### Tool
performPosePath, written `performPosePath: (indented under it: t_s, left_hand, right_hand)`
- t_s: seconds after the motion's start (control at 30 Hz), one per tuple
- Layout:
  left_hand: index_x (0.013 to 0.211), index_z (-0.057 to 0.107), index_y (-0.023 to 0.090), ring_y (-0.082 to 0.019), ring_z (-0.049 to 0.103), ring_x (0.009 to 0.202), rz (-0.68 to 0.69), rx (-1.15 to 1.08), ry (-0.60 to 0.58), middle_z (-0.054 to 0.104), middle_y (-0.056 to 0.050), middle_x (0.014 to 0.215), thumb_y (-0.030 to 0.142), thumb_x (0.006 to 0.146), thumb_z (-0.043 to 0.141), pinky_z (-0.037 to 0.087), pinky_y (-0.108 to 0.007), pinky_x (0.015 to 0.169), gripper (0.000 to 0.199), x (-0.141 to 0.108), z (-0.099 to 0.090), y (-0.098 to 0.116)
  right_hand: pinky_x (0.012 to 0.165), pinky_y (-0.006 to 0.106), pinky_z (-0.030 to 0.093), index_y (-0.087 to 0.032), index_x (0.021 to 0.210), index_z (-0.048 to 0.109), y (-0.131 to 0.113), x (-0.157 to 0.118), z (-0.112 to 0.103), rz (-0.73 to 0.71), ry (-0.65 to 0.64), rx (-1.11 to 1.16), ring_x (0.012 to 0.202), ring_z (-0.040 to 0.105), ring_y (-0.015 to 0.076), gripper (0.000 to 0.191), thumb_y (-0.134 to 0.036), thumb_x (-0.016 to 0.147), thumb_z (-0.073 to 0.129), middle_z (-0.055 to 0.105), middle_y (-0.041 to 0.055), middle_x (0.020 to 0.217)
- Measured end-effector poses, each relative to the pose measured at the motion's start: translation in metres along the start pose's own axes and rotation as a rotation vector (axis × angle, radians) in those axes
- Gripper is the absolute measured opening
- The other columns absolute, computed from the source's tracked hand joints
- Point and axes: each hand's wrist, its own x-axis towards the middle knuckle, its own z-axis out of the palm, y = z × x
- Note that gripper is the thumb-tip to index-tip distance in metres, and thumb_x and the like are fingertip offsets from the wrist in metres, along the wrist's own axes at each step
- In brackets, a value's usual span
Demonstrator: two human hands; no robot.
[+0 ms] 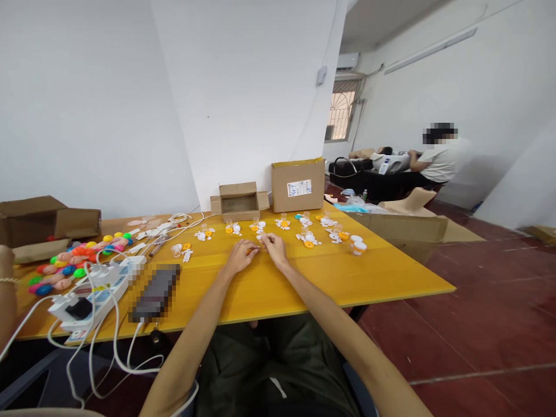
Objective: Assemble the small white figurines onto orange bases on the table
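My left hand point(240, 256) rests low over the yellow table, fingers curled round a small orange plastic piece point(249, 251). Close beside it, my right hand point(273, 249) pinches a small white plastic part point(259, 237); its exact kind is too small to make out. Just beyond both hands lies a cluster of white and orange parts point(257, 226). More such groups are spread across the table, among them white pieces with an orange disc point(308, 244) to the right. Two small white-lidded clear cups point(358, 246) stand farther right.
An open cardboard box point(240, 202) and a taller taped carton point(297, 186) stand at the back. On the left are a phone point(155, 292), a power strip point(106, 292) with cables, and colourful toys point(78, 258). Another person point(438, 159) sits at the far right; someone's arm point(6, 295) shows at the left edge.
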Motion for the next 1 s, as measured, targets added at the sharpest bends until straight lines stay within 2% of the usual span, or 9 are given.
performPosePath:
  t_s: [0.17, 0.3, 0.43, 0.53, 0.63, 0.8, 1.0]
  left_hand:
    - [0.104, 0.077, 0.025, -0.024, 0.063, 0.109, -0.051, 0.018, -0.033, 0.073, -0.007, 0.112, 0.03, 0.091, 0.056, 0.047, -0.039, 0.101, 0.024, 0.0, 0.003, -0.005]
    - [0.108, 0.075, 0.025, -0.025, 0.061, 0.114, -0.101, -0.009, -0.006, 0.071, -0.007, 0.116, 0.035, 0.09, 0.059, 0.046, -0.04, 0.104, 0.026, 0.001, 0.006, -0.01]
    - [0.103, 0.075, 0.024, -0.024, 0.064, 0.107, -0.109, -0.138, 0.106, 0.073, -0.006, 0.109, 0.039, 0.087, 0.063, 0.048, -0.039, 0.101, 0.025, 0.003, 0.004, -0.011]
    - [0.097, 0.075, 0.022, -0.022, 0.068, 0.095, -0.125, -0.294, 0.173, 0.075, -0.006, 0.099, 0.039, 0.085, 0.065, 0.053, -0.037, 0.091, 0.023, 0.004, 0.001, -0.011]
    - [0.093, 0.074, 0.021, -0.022, 0.07, 0.086, -0.164, -0.441, 0.183, 0.076, -0.006, 0.092, 0.04, 0.082, 0.067, 0.055, -0.035, 0.083, 0.023, 0.004, -0.002, -0.01]
    - [0.087, 0.072, 0.021, -0.022, 0.071, 0.085, -0.198, -0.536, 0.193, 0.076, -0.005, 0.085, 0.04, 0.076, 0.073, 0.055, -0.035, 0.083, 0.022, 0.004, -0.005, -0.01]
    - [0.082, 0.07, 0.02, -0.022, 0.071, 0.089, -0.205, -0.531, 0.185, 0.076, -0.005, 0.085, 0.039, 0.075, 0.074, 0.056, -0.035, 0.084, 0.02, 0.003, -0.008, -0.01]
  right_hand:
    - [0.052, 0.028, 0.05, -0.022, 0.066, 0.064, 0.002, 0.001, -0.001, 0.021, -0.009, 0.032, 0.058, 0.062, 0.018, 0.026, -0.047, 0.074, 0.063, 0.068, 0.0023, 0.065]
    - [0.052, 0.029, 0.052, -0.022, 0.068, 0.065, 0.004, 0.002, -0.001, 0.032, -0.023, 0.077, 0.059, 0.063, 0.0186, 0.024, -0.046, 0.072, 0.066, 0.069, 0.0028, 0.066]
    - [0.054, 0.03, 0.054, -0.022, 0.073, 0.068, 0.004, 0.002, -0.001, 0.033, -0.1, 0.116, 0.064, 0.067, 0.0204, 0.024, -0.045, 0.07, 0.071, 0.072, 0.0038, 0.071]
    - [0.057, 0.031, 0.056, -0.022, 0.075, 0.07, 0.004, 0.002, 0.0, 0.026, -0.187, 0.127, 0.069, 0.069, 0.0218, 0.023, -0.044, 0.068, 0.073, 0.072, 0.0035, 0.072]
    - [0.063, 0.032, 0.057, -0.022, 0.077, 0.071, 0.003, 0.002, 0.002, -0.007, -0.248, 0.126, 0.073, 0.069, 0.0218, 0.023, -0.041, 0.066, 0.076, 0.074, 0.0032, 0.076]
    - [0.078, 0.034, 0.057, -0.022, 0.076, 0.07, 0.001, 0.0, 0.006, -0.073, -0.301, 0.145, 0.08, 0.07, 0.0206, 0.021, -0.04, 0.066, 0.076, 0.075, 0.0034, 0.081]
    - [0.066, 0.029, 0.055, -0.022, 0.081, 0.068, -0.001, -0.003, 0.007, -0.039, -0.24, 0.099, 0.074, 0.068, 0.0189, 0.025, -0.043, 0.068, 0.074, 0.072, 0.0017, 0.078]
